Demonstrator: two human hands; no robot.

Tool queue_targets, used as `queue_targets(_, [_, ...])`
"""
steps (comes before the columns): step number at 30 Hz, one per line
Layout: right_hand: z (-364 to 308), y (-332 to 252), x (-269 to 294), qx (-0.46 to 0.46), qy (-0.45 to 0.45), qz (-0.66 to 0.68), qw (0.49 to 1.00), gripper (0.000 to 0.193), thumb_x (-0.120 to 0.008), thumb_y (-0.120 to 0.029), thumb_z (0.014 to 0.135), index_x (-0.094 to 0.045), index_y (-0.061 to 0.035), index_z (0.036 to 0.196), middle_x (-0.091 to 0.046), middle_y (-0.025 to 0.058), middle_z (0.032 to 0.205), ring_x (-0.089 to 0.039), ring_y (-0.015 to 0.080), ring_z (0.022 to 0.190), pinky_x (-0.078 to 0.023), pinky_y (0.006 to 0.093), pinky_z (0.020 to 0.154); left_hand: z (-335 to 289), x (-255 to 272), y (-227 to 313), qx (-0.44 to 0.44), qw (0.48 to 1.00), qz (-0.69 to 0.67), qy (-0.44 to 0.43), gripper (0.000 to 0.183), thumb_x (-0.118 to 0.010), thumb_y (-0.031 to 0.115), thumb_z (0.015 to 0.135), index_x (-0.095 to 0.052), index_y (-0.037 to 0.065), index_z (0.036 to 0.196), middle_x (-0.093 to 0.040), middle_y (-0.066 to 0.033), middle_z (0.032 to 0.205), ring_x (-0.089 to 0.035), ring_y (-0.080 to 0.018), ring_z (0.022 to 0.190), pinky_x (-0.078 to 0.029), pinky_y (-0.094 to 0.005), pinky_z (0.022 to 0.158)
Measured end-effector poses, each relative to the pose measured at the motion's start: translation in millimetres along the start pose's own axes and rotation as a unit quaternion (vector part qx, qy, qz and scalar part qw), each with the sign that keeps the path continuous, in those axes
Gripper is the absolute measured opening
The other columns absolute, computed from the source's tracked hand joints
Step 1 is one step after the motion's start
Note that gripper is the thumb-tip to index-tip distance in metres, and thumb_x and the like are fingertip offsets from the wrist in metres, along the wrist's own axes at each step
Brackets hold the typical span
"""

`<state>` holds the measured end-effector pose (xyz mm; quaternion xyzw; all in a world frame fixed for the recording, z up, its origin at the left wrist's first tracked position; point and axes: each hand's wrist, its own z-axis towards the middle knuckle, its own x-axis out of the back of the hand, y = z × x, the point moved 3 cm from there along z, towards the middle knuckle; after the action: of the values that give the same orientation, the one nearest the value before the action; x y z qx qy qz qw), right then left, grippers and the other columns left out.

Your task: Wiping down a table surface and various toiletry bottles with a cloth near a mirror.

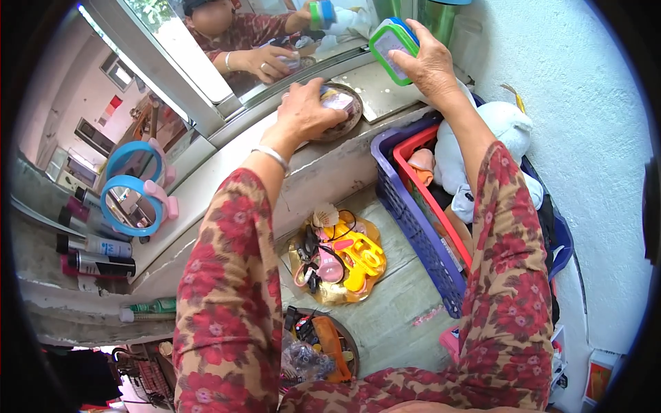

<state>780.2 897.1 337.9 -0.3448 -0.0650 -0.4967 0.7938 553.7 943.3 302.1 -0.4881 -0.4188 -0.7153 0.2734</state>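
Note:
My left hand [303, 112] reaches to the window sill, its fingers curled round a pale pinkish packet [337, 100] in a round brown-rimmed dish [356, 110]. What exactly the packet is, I cannot make out. At the sill's right end, my right hand [432, 65] grips a small stack of flat plastic boxes [394, 51], one edged in green and one in blue. The stack is held up off the sill, tilted, with the thumb on its near face. A mirror image of both hands shows in the window glass [275, 41].
Below the sill stand a purple basket [413, 227] and a red basket [441, 206] with a white plush toy [492, 131]. A gold tray [358, 292] holds yellow toys; a round container [352, 344] holds small items. Blue round mirrors [110, 206] and several bottles [103, 264] are left.

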Motion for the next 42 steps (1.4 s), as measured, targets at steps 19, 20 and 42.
queue_targets(19, [-83.4,-22.1,48.9,-0.057,-0.284,0.079,0.954,0.042,-0.062,-0.027,0.073,-0.058,-0.0021,0.105,-0.064,0.0163,0.088,-0.062,0.0261,0.08,-0.048,0.0338,0.076,-23.1,6.0,-46.0,0.101,0.971,-0.217,0.013,0.087,-0.079,0.033,0.052,-0.049,-0.002,0.126,-0.05,-0.0271,0.121,-0.047,-0.0345,0.116,-0.037,-0.0368,0.099])
queue_targets(20, [-100.6,-22.9,50.9,-0.097,-0.311,0.113,0.939,0.041,-0.063,-0.025,0.072,-0.057,-0.0019,0.106,-0.063,0.0155,0.088,-0.061,0.0249,0.08,-0.048,0.0332,0.077,-25.3,8.1,-50.3,0.113,0.975,-0.186,0.035,0.09,-0.08,0.034,0.051,-0.047,-0.001,0.127,-0.047,-0.0267,0.124,-0.046,-0.0346,0.117,-0.037,-0.0363,0.099])
queue_targets(42, [-153.2,-37.8,72.2,-0.119,-0.325,-0.111,0.932,0.037,-0.063,-0.025,0.075,-0.053,-0.002,0.103,-0.057,0.0212,0.098,-0.057,0.0351,0.093,-0.045,0.0422,0.08,-27.9,0.3,-43.9,0.131,0.933,-0.336,0.003,0.096,-0.083,0.021,0.053,-0.036,-0.005,0.132,-0.053,-0.021,0.117,-0.055,-0.0265,0.107,-0.051,-0.0347,0.079])
